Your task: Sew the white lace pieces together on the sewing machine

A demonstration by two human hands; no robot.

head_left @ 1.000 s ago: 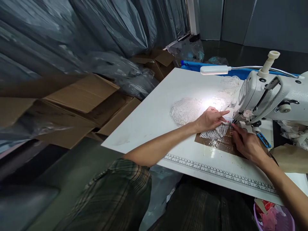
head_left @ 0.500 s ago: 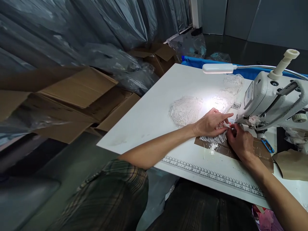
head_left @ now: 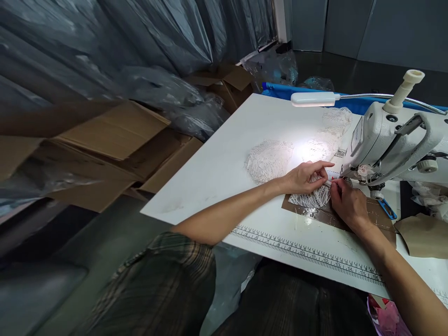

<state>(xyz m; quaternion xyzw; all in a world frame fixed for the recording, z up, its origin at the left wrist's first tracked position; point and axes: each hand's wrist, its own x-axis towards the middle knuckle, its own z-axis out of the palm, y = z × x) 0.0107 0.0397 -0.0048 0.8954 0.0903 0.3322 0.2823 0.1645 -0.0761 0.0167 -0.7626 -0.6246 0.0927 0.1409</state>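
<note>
Just in front of the needle area of a white sewing machine (head_left: 371, 135), my two hands meet over a piece of white lace (head_left: 311, 198). My left hand (head_left: 306, 178) pinches the lace's upper edge between thumb and fingers, its index finger stretched out toward the machine. Close beside it, my right hand (head_left: 348, 203) is closed on the same edge, fingertips pinched together. The lace hangs below my left hand onto a brown sheet (head_left: 322, 217) on the table. Another white lace piece (head_left: 268, 161) lies left of my hands. More lace (head_left: 336, 123) lies behind them.
A lit lamp (head_left: 313, 99) on a bendable neck hangs over the white table (head_left: 210, 172). Blue thread snips (head_left: 387, 209) lie right of my right hand. A printed ruler (head_left: 301, 252) runs along the front edge. Open cardboard boxes (head_left: 115, 133) stand at the left.
My left hand has turned slightly and its thumb and fingers now pinch the lace edge more visibly. My right hand stays at the edge. The whole view has shifted a little.
</note>
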